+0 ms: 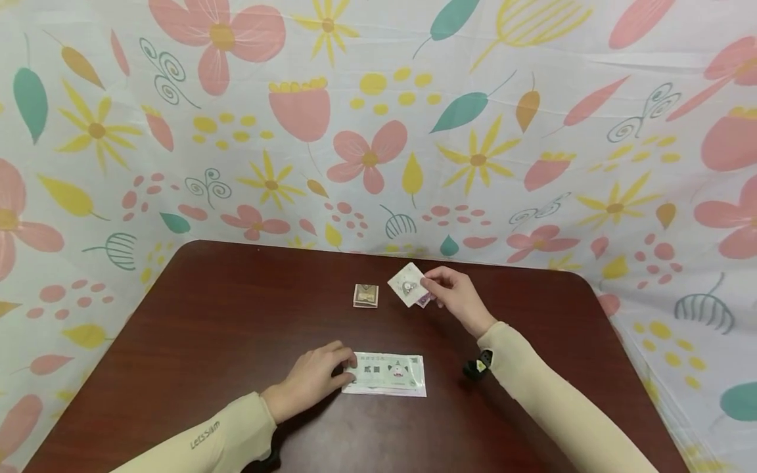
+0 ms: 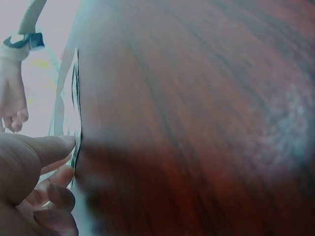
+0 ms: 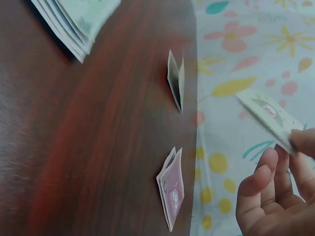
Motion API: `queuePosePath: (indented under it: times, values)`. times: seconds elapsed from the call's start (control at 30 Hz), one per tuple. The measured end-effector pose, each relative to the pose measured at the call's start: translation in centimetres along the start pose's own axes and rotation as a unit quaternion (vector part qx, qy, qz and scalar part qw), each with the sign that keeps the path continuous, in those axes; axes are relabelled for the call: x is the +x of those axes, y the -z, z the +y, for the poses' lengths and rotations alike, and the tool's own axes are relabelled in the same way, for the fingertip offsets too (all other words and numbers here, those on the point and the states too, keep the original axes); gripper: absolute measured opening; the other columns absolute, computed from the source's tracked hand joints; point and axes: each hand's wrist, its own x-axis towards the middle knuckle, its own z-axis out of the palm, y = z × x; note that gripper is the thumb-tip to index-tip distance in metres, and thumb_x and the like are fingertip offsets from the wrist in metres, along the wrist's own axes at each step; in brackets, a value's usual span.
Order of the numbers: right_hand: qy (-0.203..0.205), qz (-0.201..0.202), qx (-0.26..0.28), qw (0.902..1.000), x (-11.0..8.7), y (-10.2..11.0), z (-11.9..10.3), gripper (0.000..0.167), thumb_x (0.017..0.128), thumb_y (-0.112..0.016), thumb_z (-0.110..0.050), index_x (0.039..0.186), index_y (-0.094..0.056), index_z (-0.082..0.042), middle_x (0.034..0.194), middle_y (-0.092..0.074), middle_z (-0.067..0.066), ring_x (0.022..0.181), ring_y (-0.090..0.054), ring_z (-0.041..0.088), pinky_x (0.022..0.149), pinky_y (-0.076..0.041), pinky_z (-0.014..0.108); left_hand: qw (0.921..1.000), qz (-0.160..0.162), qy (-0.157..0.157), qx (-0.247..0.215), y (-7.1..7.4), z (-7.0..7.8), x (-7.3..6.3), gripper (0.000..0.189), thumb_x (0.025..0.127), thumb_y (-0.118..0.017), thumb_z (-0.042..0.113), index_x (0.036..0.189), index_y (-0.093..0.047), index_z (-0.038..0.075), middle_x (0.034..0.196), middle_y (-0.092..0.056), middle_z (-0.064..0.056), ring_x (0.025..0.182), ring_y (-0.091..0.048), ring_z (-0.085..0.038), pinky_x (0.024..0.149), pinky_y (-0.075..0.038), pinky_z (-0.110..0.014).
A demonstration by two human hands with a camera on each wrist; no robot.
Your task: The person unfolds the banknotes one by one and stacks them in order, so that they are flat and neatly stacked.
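Apparently part-way through; two notes lay folded on the desk [image 1: 254,295], brown note [image 1: 366,295] to the left, purple note [image 3: 171,189] to its right, below the right hand [image 1: 454,295]; flaps of both sprung partly apart; a third, the pale note [image 1: 407,284], was held up over the purple note, squarish, whether fully creased not clear; the stack [image 1: 387,376] lay flat nearer the person, several sheets thick in the right wrist view, so judged left to do.

Pose: right arm reached far forward, wrist raised off the desk; thumb and finger pinched the pale note by one corner, other fingers loosely bent; left forearm came in low from the left; left hand [image 1: 312,380] had bent fingers and thumb at the stack's left end; whether gripping or merely steadying, could not tell.
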Motion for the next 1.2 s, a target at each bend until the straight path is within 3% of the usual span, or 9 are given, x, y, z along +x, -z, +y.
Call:
queuePosePath:
  times: [0.17,0.33,0.53,0.93,1.07,1.2]
  values:
    - [-0.006,0.0,-0.026,0.9996,-2.2,0.2,-0.4,0.024,0.1,-0.071,-0.018,0.117,-0.071,-0.001,0.09,-0.07,0.013,0.072,-0.058,0.028,0.064,-0.052,0.033,1.0,-0.001,0.001,-0.001,0.1,0.0,-0.1,0.016,0.089,-0.083,0.017,0.099,-0.071,0.017,0.095,-0.064,0.007,0.082,-0.063,-0.009,0.065,-0.051,-0.031]
    - [0.011,0.014,-0.065,0.9977,-4.2,0.3,0.0,0.018,0.099,-0.072,-0.014,0.113,-0.073,-0.002,0.089,-0.072,0.013,0.079,-0.062,0.037,0.064,-0.053,0.032,1.0,-0.001,0.0,-0.002,0.1,0.0,0.0,0.016,0.089,-0.083,0.017,0.099,-0.071,0.017,0.095,-0.064,0.007,0.082,-0.063,-0.01,0.064,-0.051,-0.031]
    - [0.023,0.02,-0.076,0.9966,-6.0,0.1,0.2,0.017,0.099,-0.073,-0.017,0.111,-0.073,-0.005,0.089,-0.074,0.008,0.076,-0.064,0.03,0.063,-0.053,0.032,0.9999,-0.005,-0.01,0.009,0.3,0.0,0.0,0.015,0.089,-0.083,0.016,0.099,-0.071,0.016,0.095,-0.064,0.006,0.082,-0.064,-0.01,0.064,-0.051,-0.031]
    - [0.043,-0.001,-0.059,0.9973,-7.4,-0.5,1.4,0.012,0.098,-0.072,-0.01,0.107,-0.07,-0.002,0.087,-0.073,0.009,0.072,-0.064,0.033,0.061,-0.054,0.031,0.9989,-0.014,-0.028,0.034,0.9,-0.2,0.4,0.017,0.09,-0.08,0.015,0.105,-0.071,0.015,0.099,-0.066,0.004,0.08,-0.065,-0.011,0.063,-0.051,-0.03]
    - [0.055,-0.013,-0.049,0.9972,-7.7,-1.0,1.6,0.011,0.098,-0.073,-0.01,0.107,-0.07,-0.005,0.087,-0.073,0.008,0.071,-0.064,0.03,0.061,-0.055,0.033,0.9988,0.003,-0.033,0.037,1.0,-0.2,0.5,0.014,0.092,-0.077,0.014,0.105,-0.072,0.016,0.098,-0.066,0.005,0.08,-0.066,-0.01,0.063,-0.052,-0.03]
    - [0.087,-0.036,-0.046,0.9945,-8.4,-1.8,2.0,0.006,0.097,-0.073,-0.009,0.104,-0.071,-0.007,0.086,-0.073,0.006,0.068,-0.065,0.026,0.062,-0.056,0.034,0.9994,0.023,-0.025,0.0,0.9,0.0,0.6,0.008,0.093,-0.077,0.015,0.101,-0.074,0.017,0.093,-0.066,0.009,0.079,-0.064,-0.007,0.064,-0.052,-0.028]
